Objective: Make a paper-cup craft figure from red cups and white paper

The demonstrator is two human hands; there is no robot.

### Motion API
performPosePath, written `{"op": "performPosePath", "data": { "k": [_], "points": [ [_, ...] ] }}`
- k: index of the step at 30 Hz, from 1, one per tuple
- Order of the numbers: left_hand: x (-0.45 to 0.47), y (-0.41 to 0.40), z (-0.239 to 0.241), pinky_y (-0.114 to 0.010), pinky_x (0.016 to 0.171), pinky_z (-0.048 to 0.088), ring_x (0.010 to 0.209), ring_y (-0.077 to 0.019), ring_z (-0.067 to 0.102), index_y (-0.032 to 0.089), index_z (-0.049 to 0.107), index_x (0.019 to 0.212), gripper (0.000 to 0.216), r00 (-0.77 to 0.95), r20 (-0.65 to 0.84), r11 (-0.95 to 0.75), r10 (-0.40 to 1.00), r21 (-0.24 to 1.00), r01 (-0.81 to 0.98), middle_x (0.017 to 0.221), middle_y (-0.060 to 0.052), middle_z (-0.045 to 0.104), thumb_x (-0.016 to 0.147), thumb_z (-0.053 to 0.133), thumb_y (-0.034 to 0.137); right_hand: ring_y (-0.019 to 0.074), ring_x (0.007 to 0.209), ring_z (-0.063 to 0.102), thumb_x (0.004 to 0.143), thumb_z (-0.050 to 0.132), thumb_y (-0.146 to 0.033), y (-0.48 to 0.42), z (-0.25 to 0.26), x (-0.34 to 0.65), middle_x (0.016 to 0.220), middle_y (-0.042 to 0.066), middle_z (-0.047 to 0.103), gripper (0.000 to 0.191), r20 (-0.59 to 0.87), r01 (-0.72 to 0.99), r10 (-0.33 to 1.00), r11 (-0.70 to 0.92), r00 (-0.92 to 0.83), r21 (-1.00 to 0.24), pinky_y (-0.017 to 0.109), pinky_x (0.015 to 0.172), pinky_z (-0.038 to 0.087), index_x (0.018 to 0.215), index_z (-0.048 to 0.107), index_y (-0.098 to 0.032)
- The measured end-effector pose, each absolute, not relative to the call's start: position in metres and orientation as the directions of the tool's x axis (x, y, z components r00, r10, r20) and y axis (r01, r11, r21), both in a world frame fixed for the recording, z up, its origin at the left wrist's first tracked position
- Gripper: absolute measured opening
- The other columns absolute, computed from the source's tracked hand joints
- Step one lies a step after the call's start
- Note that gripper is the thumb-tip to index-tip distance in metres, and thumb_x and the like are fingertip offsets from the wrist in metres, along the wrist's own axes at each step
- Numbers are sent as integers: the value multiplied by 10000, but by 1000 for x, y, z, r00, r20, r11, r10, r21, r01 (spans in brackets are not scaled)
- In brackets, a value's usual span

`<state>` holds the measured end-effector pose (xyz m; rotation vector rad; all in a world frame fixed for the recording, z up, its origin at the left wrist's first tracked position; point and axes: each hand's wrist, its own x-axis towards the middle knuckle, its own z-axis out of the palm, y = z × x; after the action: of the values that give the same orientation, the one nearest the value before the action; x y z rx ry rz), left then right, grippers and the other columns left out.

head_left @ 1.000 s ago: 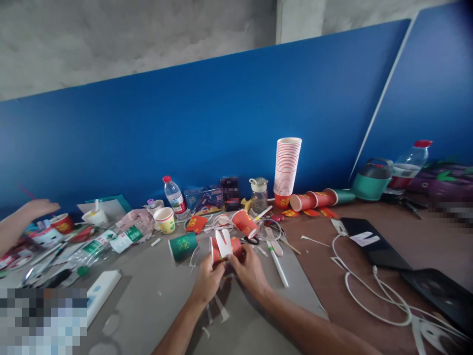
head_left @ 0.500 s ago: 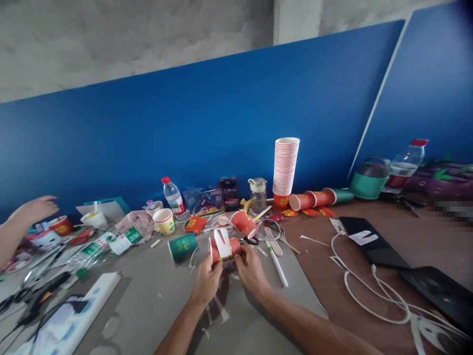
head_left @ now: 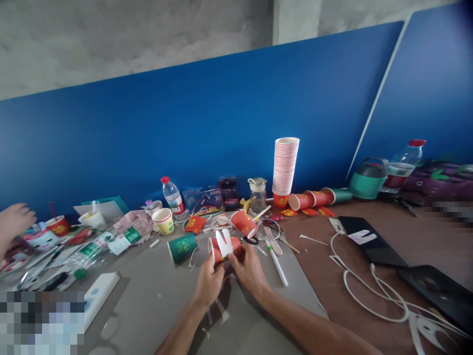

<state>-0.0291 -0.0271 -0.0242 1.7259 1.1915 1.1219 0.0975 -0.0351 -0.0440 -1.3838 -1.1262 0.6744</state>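
Observation:
Both my hands hold a red paper cup (head_left: pixel 222 249) lying on its side just above the grey table (head_left: pixel 148 305). Two white paper ear shapes (head_left: pixel 223 242) stand up from its top. My left hand (head_left: pixel 207 285) grips the cup's near left side with closed fingers. My right hand (head_left: pixel 249 270) pinches its right end. A green paper cup (head_left: pixel 182 246) lies on its side just left of them. A white marker (head_left: pixel 277 264) lies to the right.
A tall stack of red-and-white cups (head_left: pixel 285 170) stands at the back, with fallen cups (head_left: pixel 312 199) beside it. Water bottle (head_left: pixel 172 196), glass jar (head_left: pixel 258 193), scissors (head_left: pixel 251 240), white cable (head_left: pixel 369 291), dark tablets (head_left: pixel 369 244). Another person's hand (head_left: pixel 13 222) reaches in at far left.
My hands have barely shifted on the red cup. The other person's hand at far left has dropped and drawn back toward the frame edge.

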Motion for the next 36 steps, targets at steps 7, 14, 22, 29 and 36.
{"op": "performPosePath", "data": {
  "k": [7, 14, 22, 29, 36],
  "points": [
    [-34, -21, -29, -352, 935, 458, 1036, -265, 633, 154, 666, 1026, 360, 174, 253, -298, 952, 895, 330, 1054, -79, 718, 694, 527, 159, 178, 617, 544, 717, 528, -276, -31, -52, 99, 693, 36, 617, 104, 227, 260, 908, 138, 351, -956, 285, 592, 424, 746, 557, -181],
    [-37, -18, -29, -366, 927, 460, 1006, -273, 638, 149, 677, 994, 324, 150, 225, -260, 963, 926, 274, 1023, -74, 724, 690, 585, 209, 176, 560, 556, 688, 423, -208, -24, -64, 103, 615, 7, 588, 138, 144, 49, 934, 135, 328, -990, 278, 541, 440, 743, 549, -196],
    [-41, -15, -33, -382, 885, 493, 975, -263, 647, 137, 640, 1057, 377, 199, 58, -48, 978, 997, -52, 1042, -79, 716, 688, 602, 206, 206, 900, 572, 613, 508, -165, -36, -52, 112, 1129, 90, 551, 520, 339, 213, 885, 282, 317, -935, 360, 811, 492, 1131, 548, -188],
    [-44, -13, -35, -368, 850, 506, 920, -243, 655, 140, 605, 1074, 412, 129, 58, -49, 990, 996, -70, 972, -62, 714, 686, 664, 267, 255, 1089, 525, 612, 551, -150, -32, -59, 111, 1121, 93, 567, 533, 394, 314, 886, 312, 245, -897, 425, 988, 408, 1143, 548, -195],
    [-42, -14, -30, -370, 840, 503, 908, -257, 664, 125, 626, 1042, 463, 158, -1, 21, 987, 991, -130, 960, -82, 724, 647, 706, 353, 256, 1060, 541, 605, 587, -133, -33, -59, 111, 1078, 82, 585, 489, 424, 332, 870, 334, 250, -882, 430, 970, 422, 1089, 566, -201]
  ]
}}
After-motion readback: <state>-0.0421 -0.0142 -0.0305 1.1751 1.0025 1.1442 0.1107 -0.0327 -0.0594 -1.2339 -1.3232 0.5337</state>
